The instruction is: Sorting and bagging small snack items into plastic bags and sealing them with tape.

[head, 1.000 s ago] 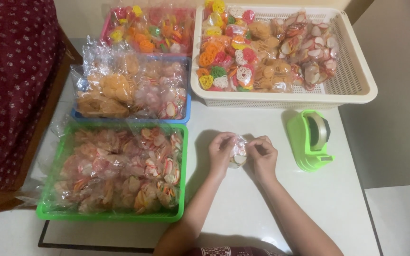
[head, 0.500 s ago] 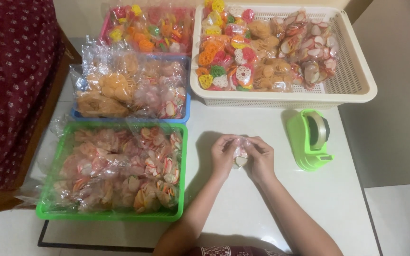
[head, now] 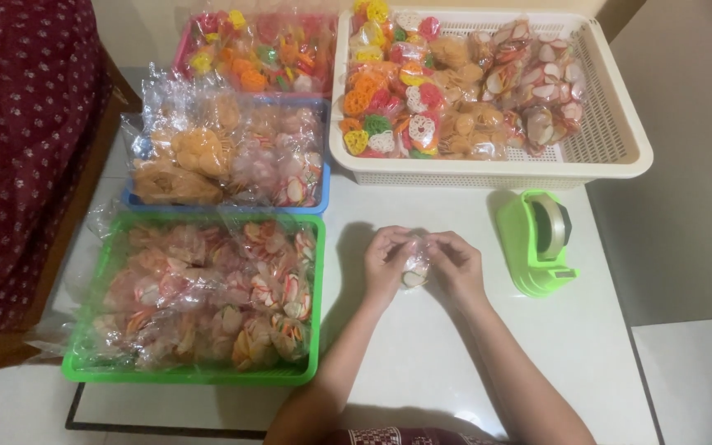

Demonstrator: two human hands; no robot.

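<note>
My left hand (head: pixel 389 262) and my right hand (head: pixel 457 264) meet over the white table (head: pixel 422 363), both pinching a small clear plastic packet of crackers (head: pixel 414 269) between them. The fingers of both hands are closed on the top of the packet, which hangs just above the tabletop. A green tape dispenser (head: pixel 537 241) stands on the table a short way to the right of my right hand.
A green basket (head: pixel 191 375) of packed crackers sits to the left, a blue basket (head: pixel 224 202) behind it and a pink one (head: pixel 183 49) at the back. A cream tray (head: pixel 611 140) holds colourful packets at the back right. A chair with dark red cloth (head: pixel 18 148) stands left.
Both hands stayed together on the packet, shifting only slightly as the fingers worked its top. Nothing else moved.
</note>
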